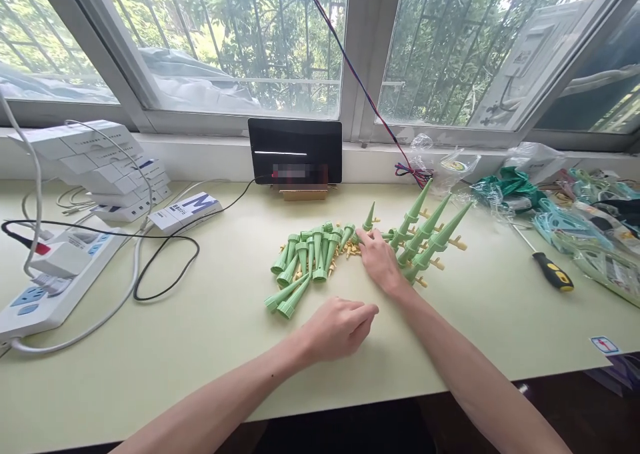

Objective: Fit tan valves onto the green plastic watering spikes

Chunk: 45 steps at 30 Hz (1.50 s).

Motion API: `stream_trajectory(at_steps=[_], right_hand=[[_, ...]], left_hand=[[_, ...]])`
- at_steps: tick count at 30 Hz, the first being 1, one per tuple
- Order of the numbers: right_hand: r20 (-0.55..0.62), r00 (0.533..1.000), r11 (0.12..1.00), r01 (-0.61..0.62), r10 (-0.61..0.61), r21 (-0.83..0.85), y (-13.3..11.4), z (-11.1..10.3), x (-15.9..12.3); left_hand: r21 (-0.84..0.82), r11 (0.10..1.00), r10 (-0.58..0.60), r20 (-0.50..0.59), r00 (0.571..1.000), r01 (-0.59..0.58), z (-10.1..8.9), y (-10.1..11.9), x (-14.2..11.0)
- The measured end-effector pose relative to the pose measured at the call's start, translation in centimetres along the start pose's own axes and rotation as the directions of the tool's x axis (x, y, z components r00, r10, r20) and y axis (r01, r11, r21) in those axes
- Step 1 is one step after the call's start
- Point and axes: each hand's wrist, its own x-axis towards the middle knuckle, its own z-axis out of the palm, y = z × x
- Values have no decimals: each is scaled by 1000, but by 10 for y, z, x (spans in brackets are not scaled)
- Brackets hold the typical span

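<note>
My right hand (379,257) reaches down among small yellow plastic valves (350,249), its fingers close together at the edge of the pile. Whatever is between those fingertips is hidden. My left hand (343,327) is curled closed just above the table, nearer to me, its palm out of sight. Left of my right hand lies a heap of loose green plastic watering spikes (319,257). Several green spikes fitted with yellow valves (425,244) stand points up in rows to its right. One more upright spike (369,217) is just behind my fingers.
A tablet (295,151) stands at the back by the window. On the left are white boxes (120,167), a power strip (60,281) and loose cables. A screwdriver (553,271) and bagged items (590,234) lie on the right. The table's front edge is close to me.
</note>
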Motion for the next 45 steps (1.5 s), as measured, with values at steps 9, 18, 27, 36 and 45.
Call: stream_trajectory(at_steps=[9,18,27,36,45], right_hand=[[15,1000,1000,-16,16,-11,1,2,3],[-158,987,993,15,4,120,1,4,1],[-388,900,819,370,-199,438,-17,0,-17],[-350,908,695,406,-232,593,-38,7,-31],[-303,900,609,435,-313,664,-42,2,-40]], left_hand=[[-29,999,-31,25,999,31,1,-3,0],[-37,994,-106,-28,994,105,1,-2,0],[-472,714,-656,-192,730,518,-16,-5,13],[-645,606,-762,-302,573,465,-25,-10,18],[-674,559,-792,-263,551,482,-29,-14,19]])
